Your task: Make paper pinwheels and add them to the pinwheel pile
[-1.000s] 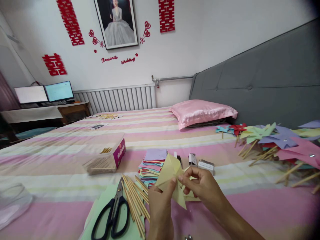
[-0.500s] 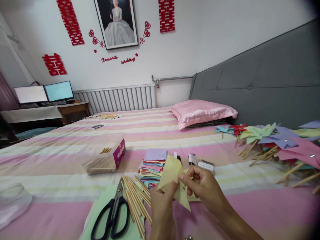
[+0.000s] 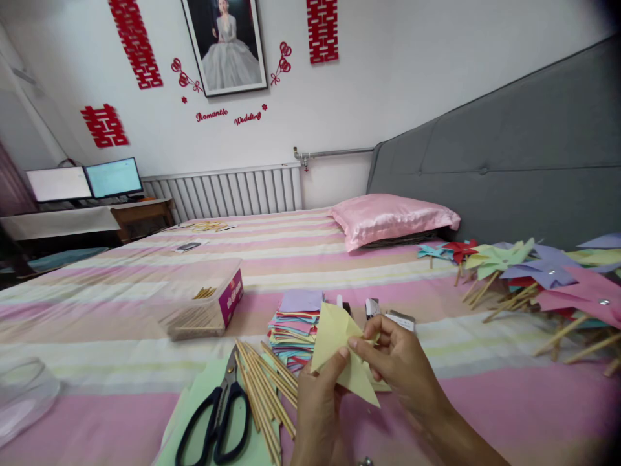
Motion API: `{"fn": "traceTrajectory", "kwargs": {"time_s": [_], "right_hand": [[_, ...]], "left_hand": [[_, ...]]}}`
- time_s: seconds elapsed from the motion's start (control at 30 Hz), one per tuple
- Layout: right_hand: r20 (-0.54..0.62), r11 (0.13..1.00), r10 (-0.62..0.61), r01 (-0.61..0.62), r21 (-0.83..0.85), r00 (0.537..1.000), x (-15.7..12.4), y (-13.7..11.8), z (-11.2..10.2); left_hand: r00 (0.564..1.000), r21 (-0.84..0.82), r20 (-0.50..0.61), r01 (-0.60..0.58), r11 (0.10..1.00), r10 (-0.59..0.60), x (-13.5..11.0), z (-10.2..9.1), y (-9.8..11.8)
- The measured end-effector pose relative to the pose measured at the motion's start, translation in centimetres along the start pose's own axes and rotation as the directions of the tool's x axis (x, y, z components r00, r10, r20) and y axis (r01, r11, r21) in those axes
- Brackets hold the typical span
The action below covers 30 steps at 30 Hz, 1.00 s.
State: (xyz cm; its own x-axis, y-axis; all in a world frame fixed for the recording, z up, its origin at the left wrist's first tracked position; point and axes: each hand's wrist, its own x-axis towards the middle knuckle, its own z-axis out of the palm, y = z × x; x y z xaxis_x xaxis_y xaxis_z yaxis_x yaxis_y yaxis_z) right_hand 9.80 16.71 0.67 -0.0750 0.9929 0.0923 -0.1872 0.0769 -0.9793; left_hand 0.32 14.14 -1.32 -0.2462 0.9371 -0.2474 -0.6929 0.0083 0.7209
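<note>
"How are the hands set?"

"The left hand (image 3: 317, 404) rises from below, thumb flat on the front of a folded yellow paper (image 3: 331, 333), fingers behind it. The right hand (image 3: 402, 359) comes in from the lower right, forearm slanting, thumb and forefinger closed on the paper near its middle, the other fingers curled."

"So both grips are closed?"

"Yes, both on that one sheet, held tilted above the striped bedspread (image 3: 509, 404), points sticking out up and down."

"And what lies around them?"

"Left of the hands, dark-handled scissors (image 3: 213, 414) and a spread of wooden sticks (image 3: 259, 391) rest on green paper (image 3: 191, 404). Just beyond the left hand is a stack of coloured paper squares (image 3: 294, 323); farther left stands a clear plastic box (image 3: 230, 301) with a purple label."

"Toward the bed's edges?"

"Finished pinwheels (image 3: 553, 275) crowd the right edge, below the grey headboard (image 3: 509, 155). A pink satin pillow (image 3: 395, 219) sits near the far right corner."

"Past that?"

"A radiator (image 3: 228, 191) along the far edge, two monitors (image 3: 114, 178) beyond the far left corner, and a framed portrait (image 3: 230, 55) on the white wall."
</note>
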Motion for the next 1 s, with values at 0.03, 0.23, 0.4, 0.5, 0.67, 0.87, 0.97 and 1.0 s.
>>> {"fn": "traceTrajectory", "kwargs": {"time_s": [0.03, 0.23, 0.4, 0.5, 0.67, 0.87, 0.97, 1.0], "right_hand": [[0.002, 1.000, 0.003, -0.003, 0.003, 1.000, 0.0, 0.0, 0.0], [0.049, 1.000, 0.009, -0.010, 0.011, 0.999, 0.2, -0.4, -0.4], [0.182, 0.997, 0.068, -0.059, -0.054, 0.981, 0.6, -1.2, -1.4], [0.244, 0.994, 0.093, -0.074, -0.083, 0.965, 0.7, -1.3, -1.8], [0.314, 0.995, 0.062, -0.034, -0.094, 0.948, 0.7, -0.8, -2.0], [0.349, 0.978, 0.020, 0.054, -0.202, 0.937, 0.9, -0.3, -2.3], [0.347, 0.970, -0.007, 0.090, -0.224, 0.938, 0.8, -0.5, -2.2], [0.343, 0.970, -0.011, 0.094, -0.225, 0.939, 0.8, -0.7, -2.2]], "left_hand": [[1.000, -0.006, -0.005, 0.001, 1.000, -0.001, -0.1, 0.1, 0.0], [0.997, 0.071, 0.058, -0.044, 0.996, 0.040, -1.3, 0.6, 1.2], [0.987, 0.116, 0.156, 0.010, 0.993, -0.028, -2.1, 0.8, 2.7], [0.983, 0.185, 0.178, 0.010, 0.983, -0.043, -2.0, 0.6, 2.9], [0.989, 0.291, 0.145, -0.023, 0.956, -0.021, -1.3, 0.1, 2.4], [0.995, 0.403, 0.096, -0.029, 0.915, -0.010, -1.5, 0.1, 2.5], [0.997, 0.418, 0.082, -0.021, 0.908, -0.015, -1.5, -0.1, 2.4], [0.996, 0.401, 0.083, -0.020, 0.916, -0.015, -1.4, -0.1, 2.4]]}}
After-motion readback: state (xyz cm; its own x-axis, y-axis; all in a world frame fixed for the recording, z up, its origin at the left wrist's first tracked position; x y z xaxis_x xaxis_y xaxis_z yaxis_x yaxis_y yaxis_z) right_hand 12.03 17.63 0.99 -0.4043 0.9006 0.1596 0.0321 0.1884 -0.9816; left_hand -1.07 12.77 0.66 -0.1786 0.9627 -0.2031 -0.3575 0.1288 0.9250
